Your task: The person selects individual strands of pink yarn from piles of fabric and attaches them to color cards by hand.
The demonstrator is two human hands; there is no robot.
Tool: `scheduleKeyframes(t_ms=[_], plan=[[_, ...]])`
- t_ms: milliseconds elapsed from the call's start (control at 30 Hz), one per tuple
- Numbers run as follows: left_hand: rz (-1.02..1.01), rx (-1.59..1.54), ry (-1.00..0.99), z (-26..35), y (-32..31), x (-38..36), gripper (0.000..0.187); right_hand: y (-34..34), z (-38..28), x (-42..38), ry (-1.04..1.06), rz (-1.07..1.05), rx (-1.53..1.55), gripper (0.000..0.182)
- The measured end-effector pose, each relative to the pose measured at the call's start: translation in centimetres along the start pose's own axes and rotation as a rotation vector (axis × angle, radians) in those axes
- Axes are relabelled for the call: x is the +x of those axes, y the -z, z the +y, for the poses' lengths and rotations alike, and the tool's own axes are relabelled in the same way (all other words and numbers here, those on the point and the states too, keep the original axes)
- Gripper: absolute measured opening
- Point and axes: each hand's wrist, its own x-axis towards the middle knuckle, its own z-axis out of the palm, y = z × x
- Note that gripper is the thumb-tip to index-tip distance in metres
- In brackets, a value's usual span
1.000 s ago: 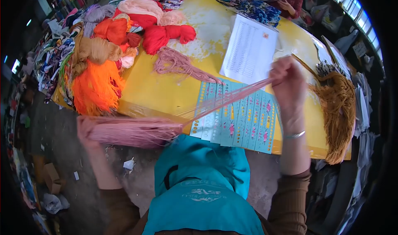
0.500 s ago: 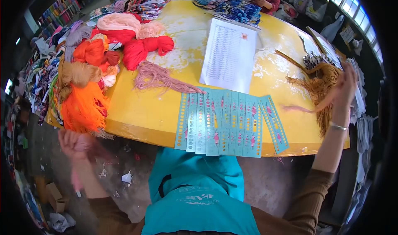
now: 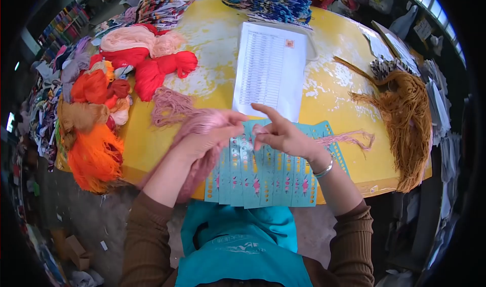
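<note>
The left hand point(image 3: 215, 137) has its fingers closed round the pink skein point(image 3: 202, 122), which is held above the near edge of the desk point(image 3: 334, 44), its blurred tail hanging down beside the forearm towards that edge. The right hand point(image 3: 288, 137) is just beside it, the two near but apart; its index finger is stretched out and the others are bent near a pale wisp, though whether they pinch it cannot be told. The skein looks light, soft and limp, with smooth, slippery strands that would likely snag or tangle if pulled singly. The gathered upper part seems the best place to grip, firmly but without crushing, as the tail would swing and spread. Below the hands, teal cards point(image 3: 258, 186) with punched holes lie side by side along the near edge; they look thin and easily bent. Loose pink strands point(image 3: 352, 139) trail to the right of the right wrist, and a pink bundle point(image 3: 169, 105) lies left of the white sheet point(image 3: 271, 59). Orange yarn point(image 3: 96, 158) hangs over the near left corner, brown yarn point(image 3: 410, 115) over the right edge.
</note>
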Motion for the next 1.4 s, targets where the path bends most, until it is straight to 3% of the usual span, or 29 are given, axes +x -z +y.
scheduleKeyframes(t_ms=[100,267,333,367,433,467,533,567,667,833,1067,1200,1267,1400], plan=[[-0.211,0.045,-0.014,-1.2,-1.5,2.3,0.023,0.1,1.4,0.8,0.032,-0.041,0.079,0.065],[-0.051,0.023,0.099,-4.4,-0.6,4.4,0.019,-0.3,3.2,1.5,-0.03,0.077,0.158,0.065],[-0.023,-0.087,0.186,-5.5,-0.3,4.7,0.02,-0.9,3.2,1.7,-0.049,0.242,-0.214,0.05],[-0.019,-0.088,0.191,-6.1,-0.1,5.1,0.02,-1.3,4.0,1.9,-0.05,0.238,-0.21,0.05],[0.043,-0.196,0.288,-6.9,0.1,5.6,0.024,-2.1,6.1,2.5,0.074,0.461,-0.373,0.031],[0.043,-0.196,0.289,-7.0,0.1,5.7,0.024,-2.3,6.8,2.8,0.073,0.461,-0.371,0.031],[0.098,-0.297,0.334,-7.1,0.1,5.7,0.028,-2.7,7.7,3.3,0.366,0.649,-0.381,0.018],[0.1,-0.297,0.336,-7.3,0.3,5.7,0.028,-2.6,8.1,3.6,0.365,0.648,-0.379,0.018],[0.186,-0.272,0.312,-7.3,0.3,5.6,0.031,-1.4,8.0,4.3,0.023,0.663,-0.106,0.015],[0.361,-0.32,0.432,-5.3,-0.9,4.2,0.042,-1.1,10.4,5.7,-0.016,0.648,-0.152,0.015],[0.347,-0.384,0.445,-5.7,-1.3,4.5,0.046,-1.1,10.2,5.6,-0.033,0.647,-0.19,0.013],[0.224,-0.235,0.401,-7.6,-0.9,5.3,0.039,-1.0,11.0,5.7,0.025,0.673,-0.219,0.013],[0.183,-0.041,0.378,-7.6,-1.1,5.4,0.037,-1.1,10.1,5.5,-0.054,0.66,-0.234,0.013],[0.216,0.028,0.263,-7.9,-1.7,5.6,0.036,-1.1,10.6,5.7,-0.043,0.675,-0.228,0.013]])
